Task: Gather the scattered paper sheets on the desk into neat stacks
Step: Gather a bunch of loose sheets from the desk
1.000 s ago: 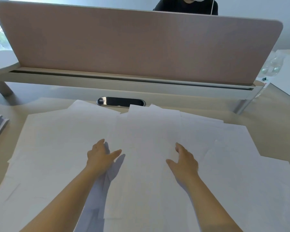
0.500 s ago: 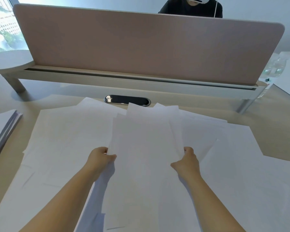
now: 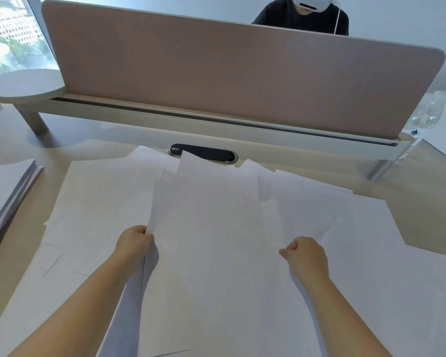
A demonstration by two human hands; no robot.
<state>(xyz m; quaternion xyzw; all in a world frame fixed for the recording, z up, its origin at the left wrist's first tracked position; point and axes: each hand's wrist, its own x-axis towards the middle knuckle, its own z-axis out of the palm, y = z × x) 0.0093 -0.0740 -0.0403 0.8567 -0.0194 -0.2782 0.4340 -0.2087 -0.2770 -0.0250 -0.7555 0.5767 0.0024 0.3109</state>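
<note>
Centrally, the left hand [image 3: 134,242] and right hand [image 3: 305,255] each grip a side edge of a raised bundle of sheets [image 3: 206,240] above loose sheets [image 3: 386,266], its top corner overlapping the cable grommet [image 3: 204,153]; a paper stack [image 3: 5,186] sits left, below the pink divider [image 3: 242,81].

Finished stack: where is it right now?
In the head view, the stack lies at the desk's far left edge, partly cut off by the frame, left of the loose sheets and below the round shelf.

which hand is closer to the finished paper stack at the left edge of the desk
Left. The left hand grips the gathered sheets' left edge, nearer the stack; the right hand grips their far edge.
</note>
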